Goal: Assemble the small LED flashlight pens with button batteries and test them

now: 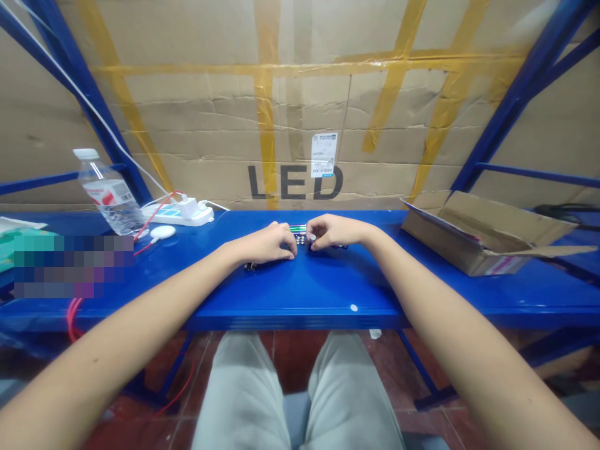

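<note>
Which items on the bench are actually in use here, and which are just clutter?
In use:
- left hand and right hand, both on the small parts
- small cylindrical parts between the hands
- green strip just behind them
- dark bits by the left wrist

Lying about:
- water bottle
- power strip
- open cardboard box
- white puck

We count one water bottle (pixel 109 192), one power strip (pixel 180 214), and one open cardboard box (pixel 473 232) far right. Small parts between our hands are too tiny to count.

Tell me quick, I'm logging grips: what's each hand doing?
Left hand: curled on the blue table, grip unclear.
Right hand: pinching a small metal cylinder.
</note>
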